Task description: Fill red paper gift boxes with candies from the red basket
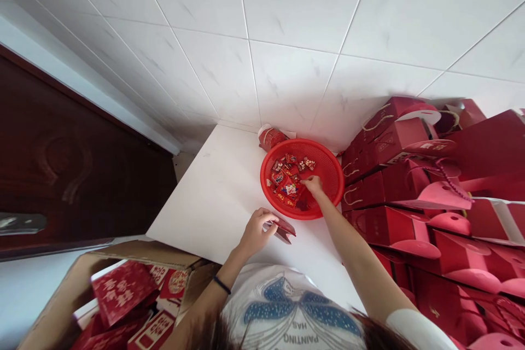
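My left hand (260, 228) is closed on a small red paper box (284, 229), which lies on its side with its mouth facing right, just above the white table. Inside the red plastic basket (333, 197), my right hand (314, 185) reaches down with fingers pinched at the edge of a pile of wrapped candies (287, 178). What its fingertips hold, if anything, is too small to make out. The candies have red wrappers with white and gold print and gather in the basket's left part.
Behind the basket, a red package (271, 138) rests against the tiled wall. Many red gift boxes with cord handles (394, 229) crowd the right side. At lower left, a cardboard carton (69, 284) holds printed red boxes (123, 290). The white table (205, 191) stands beside a dark door (82, 158).
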Tool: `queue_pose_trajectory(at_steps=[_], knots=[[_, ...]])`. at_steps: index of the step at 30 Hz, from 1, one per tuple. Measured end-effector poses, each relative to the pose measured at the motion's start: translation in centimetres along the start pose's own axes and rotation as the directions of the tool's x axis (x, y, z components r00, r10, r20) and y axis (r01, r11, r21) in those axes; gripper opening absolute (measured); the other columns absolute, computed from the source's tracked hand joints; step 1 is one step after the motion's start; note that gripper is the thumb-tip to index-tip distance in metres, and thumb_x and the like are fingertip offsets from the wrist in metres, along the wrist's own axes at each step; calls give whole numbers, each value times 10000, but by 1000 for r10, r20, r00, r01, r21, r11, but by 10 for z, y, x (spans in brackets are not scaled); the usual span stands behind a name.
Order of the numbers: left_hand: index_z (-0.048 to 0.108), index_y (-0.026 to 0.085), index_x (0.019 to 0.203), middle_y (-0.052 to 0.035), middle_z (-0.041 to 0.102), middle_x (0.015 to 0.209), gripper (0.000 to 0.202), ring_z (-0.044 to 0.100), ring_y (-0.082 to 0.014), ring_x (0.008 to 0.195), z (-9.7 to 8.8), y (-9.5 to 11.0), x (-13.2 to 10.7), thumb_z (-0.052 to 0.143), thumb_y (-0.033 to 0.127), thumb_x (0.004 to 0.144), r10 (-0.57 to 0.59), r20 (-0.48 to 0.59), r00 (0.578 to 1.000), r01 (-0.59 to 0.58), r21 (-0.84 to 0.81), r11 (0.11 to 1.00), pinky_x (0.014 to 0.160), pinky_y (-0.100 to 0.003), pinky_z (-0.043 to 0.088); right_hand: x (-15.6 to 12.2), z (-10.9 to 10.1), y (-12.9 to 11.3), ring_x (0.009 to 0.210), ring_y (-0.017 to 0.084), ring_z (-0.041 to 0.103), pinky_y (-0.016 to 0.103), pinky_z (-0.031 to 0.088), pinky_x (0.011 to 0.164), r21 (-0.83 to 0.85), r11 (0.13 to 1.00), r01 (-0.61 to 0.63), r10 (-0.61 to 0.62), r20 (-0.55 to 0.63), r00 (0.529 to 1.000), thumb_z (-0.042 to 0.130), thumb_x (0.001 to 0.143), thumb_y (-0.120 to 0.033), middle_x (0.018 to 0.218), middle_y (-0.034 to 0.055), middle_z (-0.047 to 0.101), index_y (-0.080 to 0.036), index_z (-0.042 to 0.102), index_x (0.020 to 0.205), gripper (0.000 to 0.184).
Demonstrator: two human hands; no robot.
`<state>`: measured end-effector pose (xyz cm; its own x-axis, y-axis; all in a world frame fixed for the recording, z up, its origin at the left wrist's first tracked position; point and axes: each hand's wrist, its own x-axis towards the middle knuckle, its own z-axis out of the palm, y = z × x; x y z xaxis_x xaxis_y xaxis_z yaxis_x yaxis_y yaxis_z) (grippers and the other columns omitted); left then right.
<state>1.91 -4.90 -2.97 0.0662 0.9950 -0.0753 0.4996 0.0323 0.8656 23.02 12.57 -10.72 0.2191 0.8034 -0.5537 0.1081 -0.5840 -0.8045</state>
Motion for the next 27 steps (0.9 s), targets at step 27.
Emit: queue_pose_trajectory(at_steps=[27], knots=[[731,195,821,-65,727,844,207,667,-191,778,1,8,10,586,336,863,-103,-22,994,104,70,992,711,-296,512,-41,-39,-28,776,179,674,319,591,725,534,832,-149,-6,278,961,613,862,-514,770,23,695,-247,596,791,278]])
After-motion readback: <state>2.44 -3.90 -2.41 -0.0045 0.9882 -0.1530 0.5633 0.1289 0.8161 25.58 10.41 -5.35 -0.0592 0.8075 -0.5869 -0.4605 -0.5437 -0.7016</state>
